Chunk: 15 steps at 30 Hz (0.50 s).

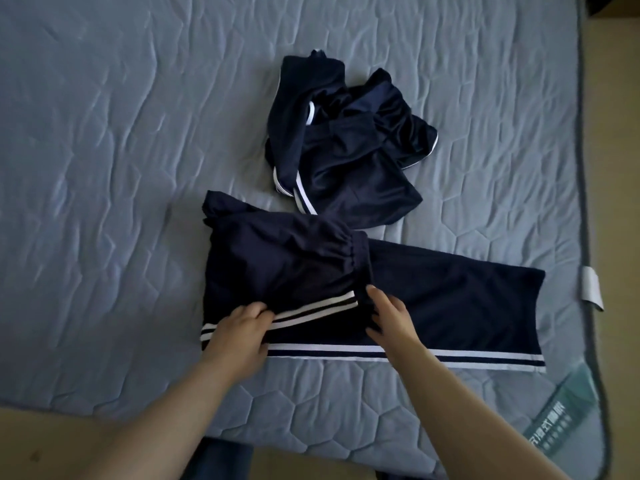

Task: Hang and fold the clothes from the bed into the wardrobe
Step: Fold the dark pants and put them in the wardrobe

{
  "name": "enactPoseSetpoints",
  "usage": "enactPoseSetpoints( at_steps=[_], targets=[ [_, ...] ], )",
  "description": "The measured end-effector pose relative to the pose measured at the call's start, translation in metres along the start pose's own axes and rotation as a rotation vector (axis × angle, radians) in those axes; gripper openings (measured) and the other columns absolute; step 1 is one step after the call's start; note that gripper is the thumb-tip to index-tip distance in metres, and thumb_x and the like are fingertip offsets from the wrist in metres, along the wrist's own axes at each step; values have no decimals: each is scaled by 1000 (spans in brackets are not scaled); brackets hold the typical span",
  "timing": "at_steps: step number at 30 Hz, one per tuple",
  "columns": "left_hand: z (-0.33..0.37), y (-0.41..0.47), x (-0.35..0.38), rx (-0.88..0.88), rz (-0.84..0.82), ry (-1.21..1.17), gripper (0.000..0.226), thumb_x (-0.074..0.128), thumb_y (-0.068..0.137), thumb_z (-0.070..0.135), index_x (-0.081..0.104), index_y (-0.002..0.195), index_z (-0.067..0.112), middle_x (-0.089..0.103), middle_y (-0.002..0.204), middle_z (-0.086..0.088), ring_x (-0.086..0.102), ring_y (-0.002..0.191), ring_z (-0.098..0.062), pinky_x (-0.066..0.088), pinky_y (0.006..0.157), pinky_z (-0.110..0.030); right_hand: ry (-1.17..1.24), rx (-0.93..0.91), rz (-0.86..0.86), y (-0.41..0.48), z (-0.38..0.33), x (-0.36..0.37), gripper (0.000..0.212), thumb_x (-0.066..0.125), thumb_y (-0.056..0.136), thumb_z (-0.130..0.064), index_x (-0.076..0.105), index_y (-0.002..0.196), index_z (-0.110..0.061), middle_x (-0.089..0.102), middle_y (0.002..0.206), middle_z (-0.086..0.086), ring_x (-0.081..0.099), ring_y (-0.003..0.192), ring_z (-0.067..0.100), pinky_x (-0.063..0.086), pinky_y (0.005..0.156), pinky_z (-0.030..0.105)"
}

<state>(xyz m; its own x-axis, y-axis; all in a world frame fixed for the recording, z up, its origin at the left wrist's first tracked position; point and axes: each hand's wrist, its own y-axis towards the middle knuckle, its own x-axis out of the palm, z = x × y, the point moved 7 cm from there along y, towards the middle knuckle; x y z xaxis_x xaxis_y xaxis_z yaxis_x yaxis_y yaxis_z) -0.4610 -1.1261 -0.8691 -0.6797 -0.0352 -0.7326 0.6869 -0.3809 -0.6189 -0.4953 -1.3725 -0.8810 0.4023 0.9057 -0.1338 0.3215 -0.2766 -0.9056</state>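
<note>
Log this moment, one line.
step: folding trousers; left hand: pinches striped fold; right hand: grips folded waistband; pending: crumpled garment on bed

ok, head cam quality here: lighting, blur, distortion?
Head view: dim, flat light, no hard glare; the navy white-striped trousers and the crumpled navy garment pile lose fold detail in the dark; wide-angle lens bows the grey quilted mattress at its right edge; left hand and right hand look slightly soft.
</note>
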Motion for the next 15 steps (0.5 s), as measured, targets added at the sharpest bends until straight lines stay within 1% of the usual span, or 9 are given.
enactPoseSetpoints(
  at_steps=[2,4,5,6,8,10,12,13,15],
  targets=[
    [0,3,0,14,32,-33,48,57,89,32,48,135,20,35,143,2,41,124,-23,41,99,-35,-137,-110,18,7,-6,8,93,73,75,-55,29,149,-20,50,131,-3,51,115,17,45,97,34],
    [-3,4,0,19,47,-76,49,61,87,33,50,134,23,39,135,2,41,120,-21,43,97,-35,-262,-215,29,12,-16,20,100,75,70,-57,27,150,-20,50,133,-3,50,122,18,43,97,30],
    [-6,4,1,14,42,-82,51,63,85,32,50,133,25,39,130,3,41,117,-19,44,96,-34,-303,-246,41,14,-22,26,96,77,69,-56,33,147,-18,52,133,-3,52,122,19,45,97,31],
    [-9,5,1,8,36,-84,52,65,84,31,49,133,26,39,124,4,40,114,-17,44,95,-31,-316,-251,47,16,-28,30,85,78,70,-52,44,139,-16,58,126,-2,57,115,19,48,92,30],
    [-15,4,3,-9,13,-106,51,67,82,33,51,130,27,39,114,6,40,109,-15,43,91,-25,-267,-213,1,19,-29,35,47,80,72,-42,64,108,-16,70,99,0,67,89,15,54,74,27],
    [-20,4,2,-38,-5,-145,44,67,79,48,57,118,28,42,104,9,41,105,-15,41,88,-24,-241,-191,-3,17,-19,29,25,80,73,-35,67,89,-20,72,82,-1,68,76,14,57,68,30],
    [-21,4,-2,-66,9,-152,46,61,77,64,62,105,28,46,102,11,41,101,-14,41,90,-29,-258,-164,49,14,-1,14,22,79,74,-31,67,88,-20,71,81,-2,68,79,16,59,78,37],
    [-22,5,-7,-71,62,-161,47,59,78,65,64,104,26,48,107,10,42,104,-16,40,92,-31,-264,-139,61,12,8,8,25,79,74,-30,66,93,-18,70,84,-2,67,82,17,58,83,39],
    [-21,9,-24,-63,273,-182,48,64,83,51,63,115,16,48,128,-1,43,117,-27,39,99,-37,-249,-116,66,13,15,2,33,78,75,-33,64,100,-16,69,91,-1,66,88,19,56,87,40]
  ],
)
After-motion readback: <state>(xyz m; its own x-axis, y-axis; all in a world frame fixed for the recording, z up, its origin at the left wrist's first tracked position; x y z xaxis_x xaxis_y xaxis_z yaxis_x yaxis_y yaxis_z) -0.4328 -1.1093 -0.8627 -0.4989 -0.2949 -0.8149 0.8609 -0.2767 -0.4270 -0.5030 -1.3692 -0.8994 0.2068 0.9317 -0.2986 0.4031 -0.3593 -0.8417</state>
